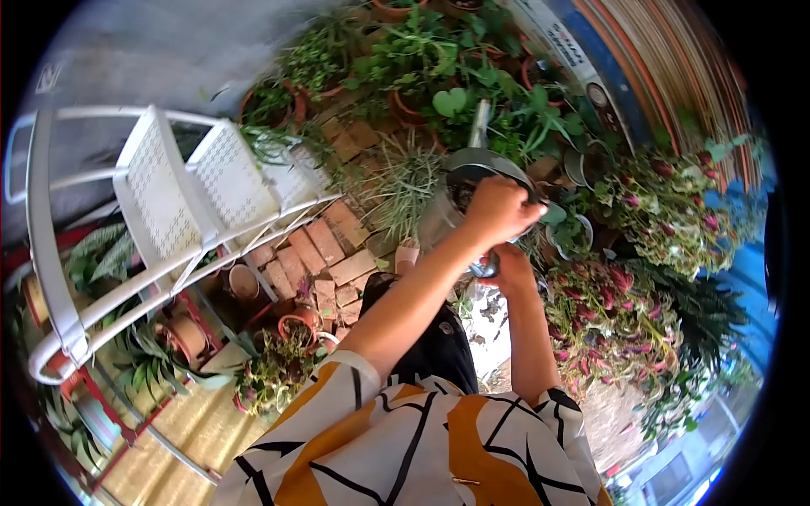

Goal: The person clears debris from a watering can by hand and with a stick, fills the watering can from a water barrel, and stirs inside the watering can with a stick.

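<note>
A grey watering can (434,221) with a pale spout (481,125) is in front of me, its dark-rimmed top opening facing up. Over that opening is my left hand (504,209), closed in a fist. Something dark shows at its fingers, too hidden to name. Just below, my right hand (512,271) has its fingers wrapped round a shiny metallic part at the can's near side. Part of the can's inside and far side is hidden by my left hand and forearm.
Potted green plants (413,55) crowd the far side. A white metal step ladder (156,181) stands at the left, by loose bricks (325,240) on the ground. Red-and-green leafy plants (607,325) are at the right. A spiky grassy plant (401,181) grows beside the can.
</note>
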Available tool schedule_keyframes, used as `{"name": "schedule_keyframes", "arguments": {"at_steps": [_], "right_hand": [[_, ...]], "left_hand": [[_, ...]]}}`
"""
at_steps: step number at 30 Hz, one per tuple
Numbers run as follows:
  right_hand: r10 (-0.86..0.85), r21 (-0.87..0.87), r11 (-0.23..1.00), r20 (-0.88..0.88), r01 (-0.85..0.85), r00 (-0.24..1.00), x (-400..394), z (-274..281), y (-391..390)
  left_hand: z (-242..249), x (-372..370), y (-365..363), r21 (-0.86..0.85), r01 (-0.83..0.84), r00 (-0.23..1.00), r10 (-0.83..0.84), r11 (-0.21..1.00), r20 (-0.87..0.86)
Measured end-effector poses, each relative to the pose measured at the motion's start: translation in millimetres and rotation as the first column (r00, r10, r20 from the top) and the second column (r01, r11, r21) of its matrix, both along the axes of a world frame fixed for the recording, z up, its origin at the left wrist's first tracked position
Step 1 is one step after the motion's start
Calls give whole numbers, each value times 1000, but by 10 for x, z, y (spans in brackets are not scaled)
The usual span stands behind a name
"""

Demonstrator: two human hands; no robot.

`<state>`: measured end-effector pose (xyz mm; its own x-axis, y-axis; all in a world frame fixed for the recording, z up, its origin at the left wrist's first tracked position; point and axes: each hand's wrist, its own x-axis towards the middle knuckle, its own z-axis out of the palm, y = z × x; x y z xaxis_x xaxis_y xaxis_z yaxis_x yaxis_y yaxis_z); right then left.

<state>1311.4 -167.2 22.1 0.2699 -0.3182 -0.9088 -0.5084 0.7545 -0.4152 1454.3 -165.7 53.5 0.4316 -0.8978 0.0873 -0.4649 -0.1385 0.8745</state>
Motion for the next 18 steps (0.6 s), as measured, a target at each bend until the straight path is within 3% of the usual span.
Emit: {"name": "schedule_keyframes", "arguments": {"at_steps": [3,5,6,8,18], "right_hand": [[-25,-53,998,-5,25,1000,34,133,98],[-75,-141,986,90,87,993,-86,-71,215],[-213,-156,950,310,270,927,-91,-157,306],[-227,-194,932,348,307,910,-148,-238,415],[-125,-293,920,408,259,904,-385,66,525]], "left_hand": [[51,-153,94,16,14,995,-16,1000,94],[140,-229,204,78,70,985,-81,994,151],[157,-289,259,61,65,985,-74,996,158],[199,-413,341,48,70,984,-77,996,159],[611,-682,474,-112,4,987,14,994,163]]}}
